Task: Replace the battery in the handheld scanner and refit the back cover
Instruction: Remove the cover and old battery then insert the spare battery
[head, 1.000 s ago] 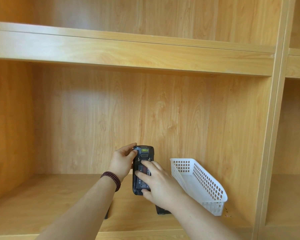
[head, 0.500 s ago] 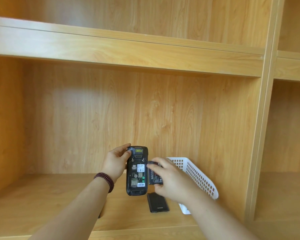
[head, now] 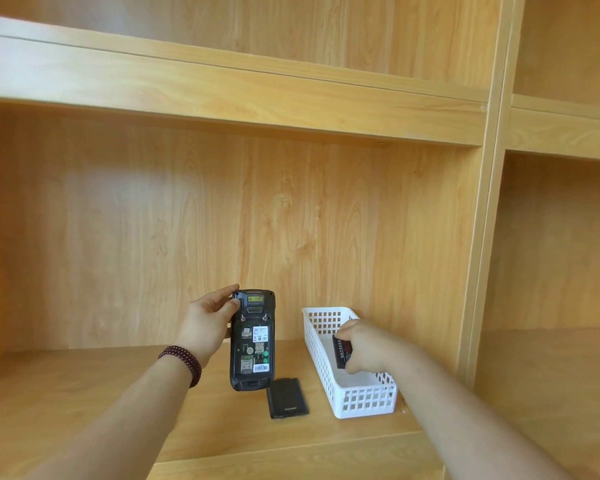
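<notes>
the scanner (head: 252,341) stands upright at lower centre of the frame, back cover off and battery bay bare, labels showing. the left hand (head: 207,325) grips its upper left edge, thumb curled onto the top corner. a flat black piece (head: 287,398), probably the back cover, lies on the shelf (head: 84,393) just below and right of it. further right, the right hand (head: 361,346) pinches a dark battery (head: 340,351) over the white basket (head: 361,398). to do this step well, lower the battery flat onto the basket floor before letting go, and keep the scanner steady and upright meanwhile.
</notes>
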`<state>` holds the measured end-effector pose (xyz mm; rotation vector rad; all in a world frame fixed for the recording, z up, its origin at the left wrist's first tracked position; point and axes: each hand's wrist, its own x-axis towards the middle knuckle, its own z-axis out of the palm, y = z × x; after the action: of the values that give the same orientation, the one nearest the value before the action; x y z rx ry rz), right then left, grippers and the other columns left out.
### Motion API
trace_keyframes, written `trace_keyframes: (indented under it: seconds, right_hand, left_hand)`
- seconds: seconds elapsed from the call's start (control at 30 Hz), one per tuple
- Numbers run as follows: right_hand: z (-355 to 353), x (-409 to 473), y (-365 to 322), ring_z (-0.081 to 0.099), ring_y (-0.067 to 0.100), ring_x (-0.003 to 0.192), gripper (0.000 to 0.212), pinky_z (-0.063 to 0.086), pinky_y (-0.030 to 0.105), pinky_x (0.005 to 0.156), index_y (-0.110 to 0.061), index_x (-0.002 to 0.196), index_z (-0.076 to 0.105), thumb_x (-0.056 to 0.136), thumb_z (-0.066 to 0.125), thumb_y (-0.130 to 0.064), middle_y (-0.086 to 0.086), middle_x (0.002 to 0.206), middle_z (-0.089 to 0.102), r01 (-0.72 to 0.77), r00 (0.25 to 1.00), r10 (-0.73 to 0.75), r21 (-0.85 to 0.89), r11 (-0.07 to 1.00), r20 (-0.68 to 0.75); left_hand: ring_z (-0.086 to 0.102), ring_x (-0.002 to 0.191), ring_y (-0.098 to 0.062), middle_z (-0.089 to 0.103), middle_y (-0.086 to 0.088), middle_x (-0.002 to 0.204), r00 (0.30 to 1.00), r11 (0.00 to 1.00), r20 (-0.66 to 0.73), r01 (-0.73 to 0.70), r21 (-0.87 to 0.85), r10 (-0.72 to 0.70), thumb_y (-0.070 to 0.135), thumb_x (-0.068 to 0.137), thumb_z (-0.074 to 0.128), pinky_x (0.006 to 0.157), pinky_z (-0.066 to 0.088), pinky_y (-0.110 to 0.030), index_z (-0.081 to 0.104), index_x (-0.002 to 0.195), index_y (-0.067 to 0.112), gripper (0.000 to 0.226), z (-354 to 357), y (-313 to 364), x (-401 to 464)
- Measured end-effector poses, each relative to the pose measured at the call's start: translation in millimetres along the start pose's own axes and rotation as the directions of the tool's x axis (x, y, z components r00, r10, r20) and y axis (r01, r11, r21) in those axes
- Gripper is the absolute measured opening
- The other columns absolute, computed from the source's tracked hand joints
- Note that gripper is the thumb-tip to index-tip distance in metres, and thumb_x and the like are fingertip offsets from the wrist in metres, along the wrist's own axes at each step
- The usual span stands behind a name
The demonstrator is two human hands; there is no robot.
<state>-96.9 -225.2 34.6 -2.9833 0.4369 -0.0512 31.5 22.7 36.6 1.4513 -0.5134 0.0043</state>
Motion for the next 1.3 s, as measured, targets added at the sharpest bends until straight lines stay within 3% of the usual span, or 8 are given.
trace_keyframes:
  seconds: [0.2, 0.57, 0.73, 0.83, 0.93, 1.0, 1.1, 1.3]
  right_hand:
    - [16.0, 12.7, -4.3, 0.064, 0.021, 0.094, 0.043, 0.050, 0.032, 0.071, -0.015, 0.119, 0.063, 0.076, 0.067, -0.014, 0.006, 0.122, 0.062, -0.050, 0.991, 0.052, -0.019, 0.999, 0.122]
    - [28.6, 15.3, -3.8, 0.065, 0.020, 0.090, 0.042, 0.050, 0.031, 0.072, -0.021, 0.118, 0.069, 0.081, 0.055, -0.006, 0.003, 0.116, 0.069, -0.098, 0.979, 0.095, 0.007, 0.995, 0.181]
    - [7.0, 8.4, -6.0, 0.052, 0.023, 0.128, 0.061, 0.047, 0.035, 0.101, -0.026, 0.143, 0.049, 0.084, 0.064, -0.022, 0.000, 0.151, 0.042, -0.128, 0.989, 0.119, 0.115, 0.985, 0.082]
    - [-14.7, 5.3, -12.0, 0.044, 0.022, 0.135, 0.056, 0.040, 0.035, 0.109, -0.021, 0.145, 0.045, 0.091, 0.059, -0.028, 0.000, 0.156, 0.034, -0.020, 0.994, 0.030, 0.089, 0.996, -0.108]
    - [-31.2, -2.6, -27.0, 0.031, 0.018, 0.144, 0.059, 0.035, 0.038, 0.114, -0.024, 0.148, 0.039, 0.094, 0.053, -0.045, -0.003, 0.160, 0.027, 0.138, 0.920, -0.095, 0.089, 0.986, -0.380]
    - [-35.2, -12.0, -43.0, 0.007, 0.016, 0.152, 0.066, 0.017, 0.042, 0.123, -0.034, 0.153, 0.025, 0.094, 0.045, -0.058, -0.008, 0.165, 0.009, 0.233, 0.858, -0.209, -0.007, 0.972, -0.469]
    - [-27.4, -23.8, -69.0, -0.025, 0.016, 0.148, 0.071, -0.014, 0.041, 0.119, -0.042, 0.154, 0.001, 0.094, 0.030, -0.067, -0.013, 0.160, -0.023, 0.281, 0.820, -0.350, -0.213, 0.936, -0.453]
    - [17.1, -14.3, -92.9, -0.039, 0.019, 0.142, 0.071, -0.018, 0.045, 0.118, -0.045, 0.151, -0.014, 0.095, 0.023, -0.068, -0.010, 0.156, -0.037, 0.326, 0.820, -0.427, -0.304, 0.895, -0.381]
  left_hand:
    - [0.069, 0.096, -0.023, 0.072, -0.009, 0.108, 1.000, 1.000, -0.002, 0.014, 0.009, -0.014, 0.010, 0.097, 0.055, 0.076, 0.058, -0.040, 0.060, 0.125, 0.017, 0.030, 1.7, -5.0, 0.2]
    - [0.069, 0.097, -0.023, 0.072, -0.008, 0.107, 1.000, 1.000, -0.005, 0.020, 0.021, -0.020, 0.010, 0.097, 0.055, 0.074, 0.059, -0.038, 0.061, 0.124, 0.019, 0.029, -1.6, -5.3, -2.2]
    - [0.069, 0.097, -0.022, 0.072, -0.008, 0.107, 1.000, 1.000, -0.014, 0.020, 0.011, -0.020, 0.010, 0.097, 0.055, 0.074, 0.059, -0.038, 0.061, 0.123, 0.020, 0.029, -2.2, -3.2, -3.1]
    - [0.070, 0.096, -0.022, 0.073, -0.007, 0.105, 1.000, 1.000, -0.022, 0.014, 0.002, -0.014, 0.010, 0.097, 0.055, 0.073, 0.059, -0.037, 0.061, 0.123, 0.020, 0.029, -1.9, 0.3, -3.0]
    - [0.070, 0.095, -0.021, 0.073, -0.006, 0.105, 1.000, 1.000, -0.021, 0.004, -0.002, -0.004, 0.010, 0.096, 0.055, 0.073, 0.059, -0.037, 0.061, 0.124, 0.020, 0.029, -1.5, 5.0, -2.7]
    - [0.069, 0.096, -0.021, 0.072, -0.006, 0.106, 1.000, 1.000, -0.020, -0.002, -0.010, 0.001, 0.011, 0.096, 0.056, 0.072, 0.059, -0.036, 0.061, 0.124, 0.020, 0.029, -1.2, 8.0, -2.4]
    - [0.070, 0.095, -0.019, 0.072, -0.005, 0.107, 1.000, 1.000, -0.013, -0.012, -0.022, 0.012, 0.011, 0.097, 0.055, 0.071, 0.060, -0.034, 0.061, 0.123, 0.021, 0.028, -0.8, 11.5, -3.5]
    - [0.069, 0.095, -0.019, 0.071, -0.004, 0.107, 1.000, 0.998, -0.005, -0.021, -0.054, 0.021, 0.010, 0.097, 0.055, 0.069, 0.060, -0.033, 0.062, 0.122, 0.018, 0.028, -3.6, 14.6, -6.5]
